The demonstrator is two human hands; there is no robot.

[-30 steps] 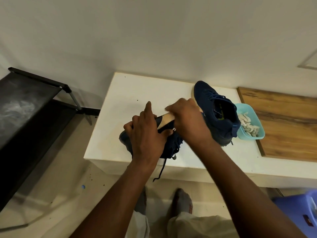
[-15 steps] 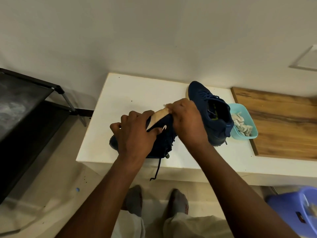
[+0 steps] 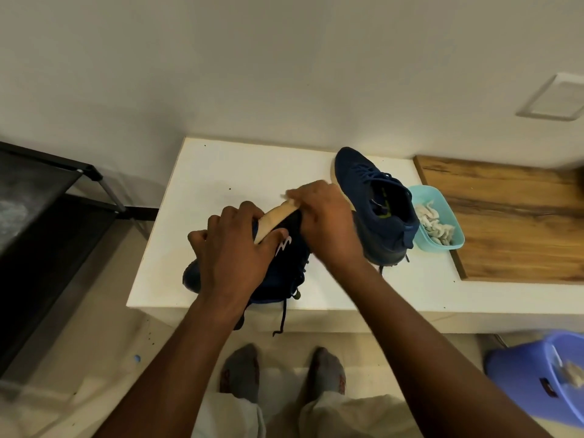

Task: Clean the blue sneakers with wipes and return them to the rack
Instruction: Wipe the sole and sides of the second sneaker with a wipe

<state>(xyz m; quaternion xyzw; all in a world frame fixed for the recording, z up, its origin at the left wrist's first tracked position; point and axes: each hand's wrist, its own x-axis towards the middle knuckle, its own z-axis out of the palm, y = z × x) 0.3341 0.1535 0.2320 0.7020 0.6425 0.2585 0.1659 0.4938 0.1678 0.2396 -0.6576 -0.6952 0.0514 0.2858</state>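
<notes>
My left hand (image 3: 234,248) grips a dark blue sneaker (image 3: 284,267) that lies on its side at the front of the white table (image 3: 227,172), its pale sole edge turned up. My right hand (image 3: 325,222) presses on that sole edge, and a scrap of white wipe (image 3: 286,195) shows under its fingertips. The second blue sneaker (image 3: 376,207) stands upright just to the right, toe toward the wall. A laces end hangs over the table's front edge.
A teal tub (image 3: 442,216) with used wipes sits beside the upright sneaker, next to a wooden board (image 3: 512,216). The black shoe rack (image 3: 47,216) stands at the left. A purple bin (image 3: 543,374) is on the floor at lower right. My socked feet are below the table.
My right hand has slid along the sole edge toward the toe while my left hand kept its grip. The view shifted slightly.
</notes>
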